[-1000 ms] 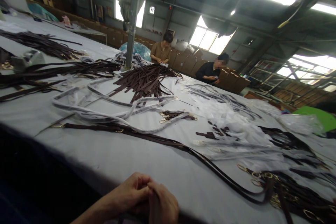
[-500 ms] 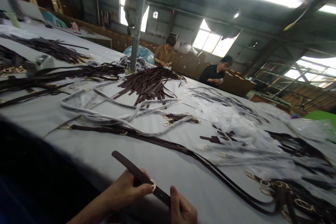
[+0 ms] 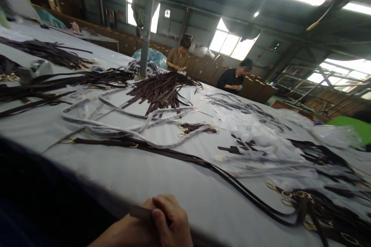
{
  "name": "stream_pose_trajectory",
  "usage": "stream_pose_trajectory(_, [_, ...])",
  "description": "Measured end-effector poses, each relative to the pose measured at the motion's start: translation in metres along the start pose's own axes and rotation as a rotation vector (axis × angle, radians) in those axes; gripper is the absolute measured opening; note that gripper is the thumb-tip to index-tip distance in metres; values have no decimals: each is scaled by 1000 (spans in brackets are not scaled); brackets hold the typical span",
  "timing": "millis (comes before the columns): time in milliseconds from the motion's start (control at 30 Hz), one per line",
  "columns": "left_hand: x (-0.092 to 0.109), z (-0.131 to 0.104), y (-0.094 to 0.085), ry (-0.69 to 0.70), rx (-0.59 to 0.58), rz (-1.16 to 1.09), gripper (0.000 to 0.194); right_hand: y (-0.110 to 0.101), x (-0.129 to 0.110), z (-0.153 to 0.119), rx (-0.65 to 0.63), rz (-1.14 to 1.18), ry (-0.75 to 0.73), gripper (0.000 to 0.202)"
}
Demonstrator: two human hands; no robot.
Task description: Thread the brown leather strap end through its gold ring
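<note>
Right hand (image 3: 171,220): grip closed around a dark strap (image 3: 139,212).
Left hand (image 3: 130,231): beneath the right; grip can't be told.
Counter (image 3: 121,173): bare cloth just beyond the strap.

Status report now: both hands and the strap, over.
Left hand and right hand together, fingers closed on dark strap. Long straps lie beyond, apart.

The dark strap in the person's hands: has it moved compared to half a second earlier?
Yes. The strap then stretched up-left over the table edge; now only a short end shows, drawn back under the fingers at that edge.
</note>
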State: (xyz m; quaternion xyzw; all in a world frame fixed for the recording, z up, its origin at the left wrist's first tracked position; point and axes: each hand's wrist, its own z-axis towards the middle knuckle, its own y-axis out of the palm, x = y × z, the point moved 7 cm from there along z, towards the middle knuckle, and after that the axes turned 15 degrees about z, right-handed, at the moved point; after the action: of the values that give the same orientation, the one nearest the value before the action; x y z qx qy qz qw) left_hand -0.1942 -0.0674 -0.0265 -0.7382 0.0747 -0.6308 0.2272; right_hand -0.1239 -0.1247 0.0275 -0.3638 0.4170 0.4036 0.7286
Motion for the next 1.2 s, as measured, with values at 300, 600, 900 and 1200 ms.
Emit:
stream_pose_trajectory(300, [7,0,-20,30,-20,103,17,4,-16,2,-125,42,-89,50])
stream_pose_trajectory(600, [8,0,-33,-177,138,31,20,-42,9,-9,225,66,226,44])
stream_pose_trajectory(900, [11,0,-40,-190,219,-7,21,-53,51,-29,255,218,649,52])
stream_pose_trajectory(1200, [12,4,-31,-148,110,-76,27,-32,52,-27,283,111,520,58])
